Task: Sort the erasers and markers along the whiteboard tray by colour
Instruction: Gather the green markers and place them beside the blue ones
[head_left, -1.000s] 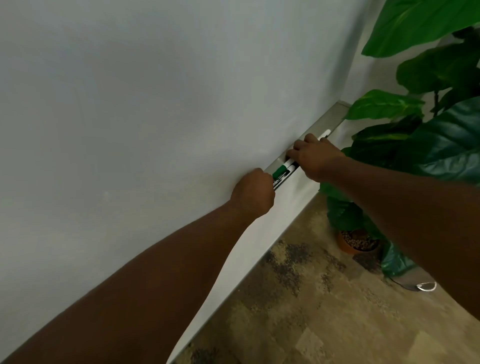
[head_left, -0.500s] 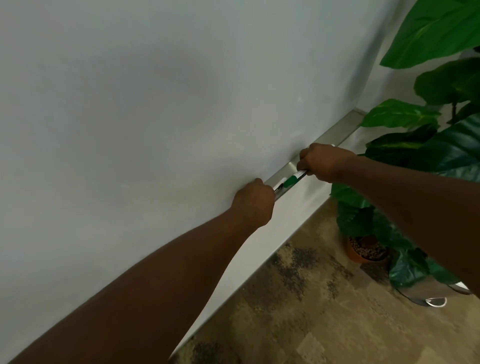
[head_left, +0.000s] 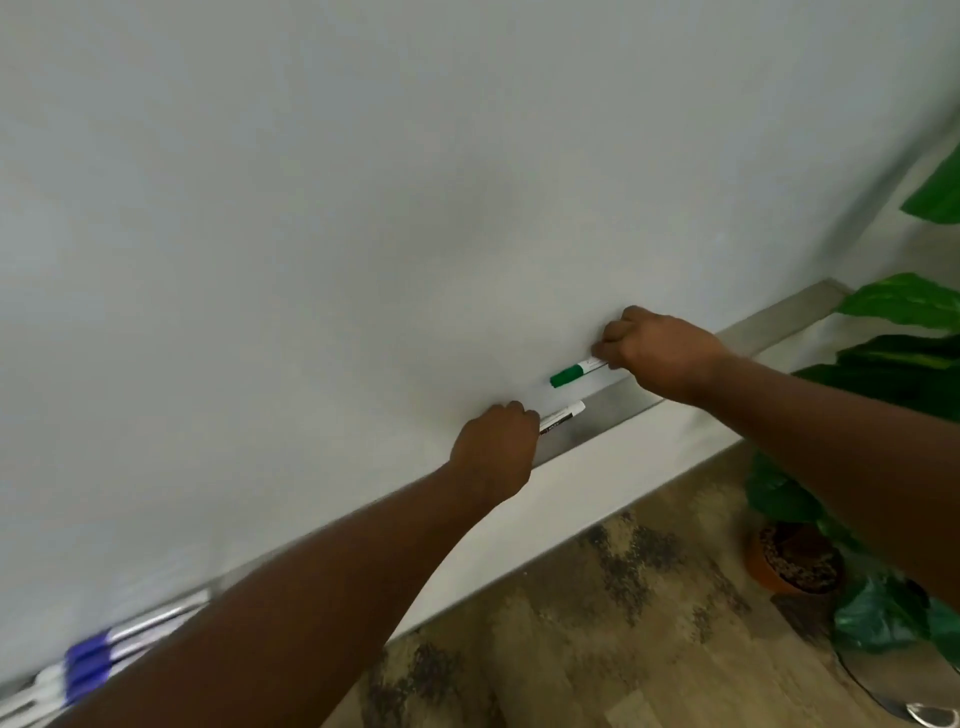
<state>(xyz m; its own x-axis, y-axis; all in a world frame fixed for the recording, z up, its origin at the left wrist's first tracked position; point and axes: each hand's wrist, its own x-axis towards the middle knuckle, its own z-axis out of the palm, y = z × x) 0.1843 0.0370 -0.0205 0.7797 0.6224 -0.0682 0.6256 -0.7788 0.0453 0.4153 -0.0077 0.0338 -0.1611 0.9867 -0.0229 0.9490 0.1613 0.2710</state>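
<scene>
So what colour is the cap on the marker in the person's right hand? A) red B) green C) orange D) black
B: the marker held in the right hand shows a green cap sticking out against the whiteboard.

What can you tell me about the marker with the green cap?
The green-capped marker has a white barrel with small dark print and a glossy green cap that looks like plastic. The cap is on. It lies nearly level, cap pointing left, lifted in front of the whiteboard just above the metal tray. Only the right hand touches it, pinching the barrel's far end.
</scene>
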